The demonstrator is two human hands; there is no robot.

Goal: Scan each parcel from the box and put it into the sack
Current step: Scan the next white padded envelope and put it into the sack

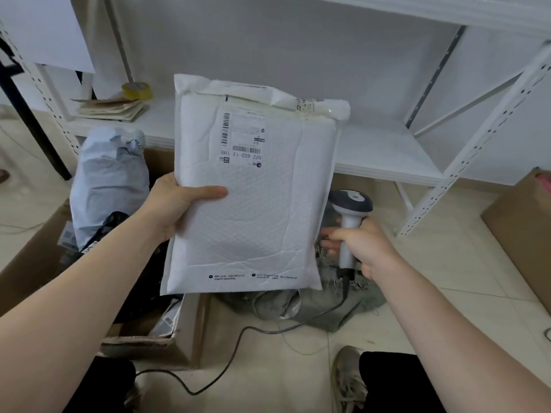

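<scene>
Two grips are busy here, both ours. Our left grip holds a white padded parcel by its left edge, with the thumb laid across the front and the fingers behind. The parcel stands upright in the air, and its printed label and barcodes face us near the top.

Our right grip is curled round the handle of a grey-and-white scanner, just beside the parcel's lower right edge. The scanner's head is uppermost, and its cable trails from the foot of the handle across the tiled floor. We cannot tell which way the scanner's window faces.

Below the parcel and the scanner, the grey-green sack lies crumpled on the floor. To the left stands the open cardboard box, with a pale grey bagged packet upright inside it among darker packets.

Behind all this, a white metal shelf carries a roll of yellowish tape and a stack of flat brown paper. A second carton sits at the far right, well apart. One of our shoes shows at the bottom.
</scene>
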